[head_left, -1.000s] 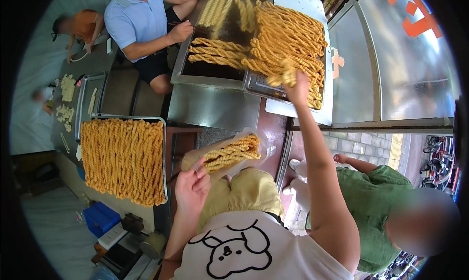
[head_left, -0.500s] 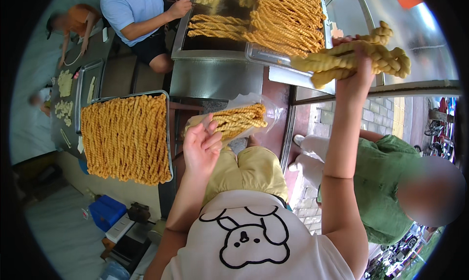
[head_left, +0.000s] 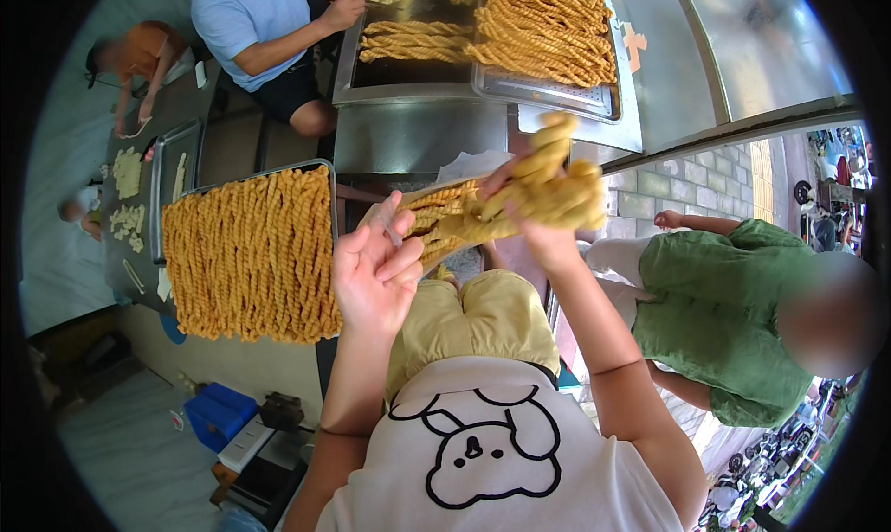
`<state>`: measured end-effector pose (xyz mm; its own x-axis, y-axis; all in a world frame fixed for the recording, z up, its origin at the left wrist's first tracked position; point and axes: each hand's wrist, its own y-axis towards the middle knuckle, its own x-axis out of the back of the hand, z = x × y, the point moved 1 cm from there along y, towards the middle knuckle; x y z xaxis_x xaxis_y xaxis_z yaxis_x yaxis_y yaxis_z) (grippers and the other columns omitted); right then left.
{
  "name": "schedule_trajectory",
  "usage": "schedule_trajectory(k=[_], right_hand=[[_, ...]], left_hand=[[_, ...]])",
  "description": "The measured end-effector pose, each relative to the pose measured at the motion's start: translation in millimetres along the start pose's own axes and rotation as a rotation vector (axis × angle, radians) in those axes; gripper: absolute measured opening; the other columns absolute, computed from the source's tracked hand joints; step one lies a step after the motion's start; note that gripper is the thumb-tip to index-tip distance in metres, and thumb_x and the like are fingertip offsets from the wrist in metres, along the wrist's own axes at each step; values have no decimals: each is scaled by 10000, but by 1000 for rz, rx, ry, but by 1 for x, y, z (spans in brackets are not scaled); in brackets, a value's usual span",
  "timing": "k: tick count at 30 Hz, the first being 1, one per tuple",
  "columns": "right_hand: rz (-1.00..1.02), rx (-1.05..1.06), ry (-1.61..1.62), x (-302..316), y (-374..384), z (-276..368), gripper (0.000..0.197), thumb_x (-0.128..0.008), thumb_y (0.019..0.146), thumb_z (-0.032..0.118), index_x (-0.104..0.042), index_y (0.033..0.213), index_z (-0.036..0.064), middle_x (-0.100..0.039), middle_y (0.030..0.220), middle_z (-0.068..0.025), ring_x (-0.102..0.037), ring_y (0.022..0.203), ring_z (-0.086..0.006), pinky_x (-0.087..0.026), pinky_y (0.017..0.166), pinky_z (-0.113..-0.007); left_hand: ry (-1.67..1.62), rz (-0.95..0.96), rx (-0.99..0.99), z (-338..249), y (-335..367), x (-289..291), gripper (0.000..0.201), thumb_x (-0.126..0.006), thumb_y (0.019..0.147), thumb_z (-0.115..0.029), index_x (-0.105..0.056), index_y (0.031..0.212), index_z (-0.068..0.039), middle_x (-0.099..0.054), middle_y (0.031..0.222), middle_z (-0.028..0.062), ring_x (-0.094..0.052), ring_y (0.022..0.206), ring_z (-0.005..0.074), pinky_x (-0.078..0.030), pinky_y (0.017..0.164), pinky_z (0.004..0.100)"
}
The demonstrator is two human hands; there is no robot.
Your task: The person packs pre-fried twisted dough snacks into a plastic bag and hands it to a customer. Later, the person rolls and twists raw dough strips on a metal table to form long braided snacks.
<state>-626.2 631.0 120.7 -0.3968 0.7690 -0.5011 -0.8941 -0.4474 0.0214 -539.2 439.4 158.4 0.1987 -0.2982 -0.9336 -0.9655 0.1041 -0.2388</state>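
Note:
My left hand [head_left: 374, 277] grips a clear plastic bag [head_left: 470, 166] in front of my lap, its fingers curled at the bag's edge. Fried dough twists [head_left: 444, 201] lie inside the bag. A bunch of thick golden dough twists [head_left: 561, 184], blurred by motion, is in my right hand [head_left: 541, 233]. That bunch is at the bag's right end, its left part overlapping the bag; whether it has passed inside I cannot tell.
A large tray of dough twists [head_left: 251, 254] stands to the left. Ahead, more twists [head_left: 548, 40] are piled on a perforated tray [head_left: 548, 91] beside a fryer [head_left: 408, 77], where a person in blue [head_left: 246, 17] holds a thin stick. Someone in green [head_left: 724, 309] stands right.
My right hand has swung down and left with its bunch of dough twists, from beside the piled tray to the bag. The left hand still holds the bag.

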Motion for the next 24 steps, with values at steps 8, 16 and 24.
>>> schedule_trajectory(k=[8,16,24], right_hand=[[711,211,-1340,-41,26,-167,759,-779,673,356,-464,1260,-8,-539,1191,-188,-481,1159,-335,-396,981,-398],[414,79,-1381,40,-11,-129,476,-664,799,335,-598,1148,18,-593,1124,-155,-563,1045,-322,-450,914,-396],[-414,-116,-1812,148,-78,-102,324,-685,732,178,-594,992,8,-598,958,-151,-596,873,-316,-472,798,-387]], left_hand=[[23,75,-19,-11,-33,-28,666,-448,900,-314,-275,1397,93,-433,995,36,-360,582,72,-303,508,201],[-20,15,26,-4,-35,-6,641,-436,895,-322,-332,1362,105,-426,961,23,-341,582,65,-301,511,191],[-15,2,78,2,-27,-8,638,-440,889,-314,-338,1356,109,-430,953,27,-343,581,66,-301,504,194]])
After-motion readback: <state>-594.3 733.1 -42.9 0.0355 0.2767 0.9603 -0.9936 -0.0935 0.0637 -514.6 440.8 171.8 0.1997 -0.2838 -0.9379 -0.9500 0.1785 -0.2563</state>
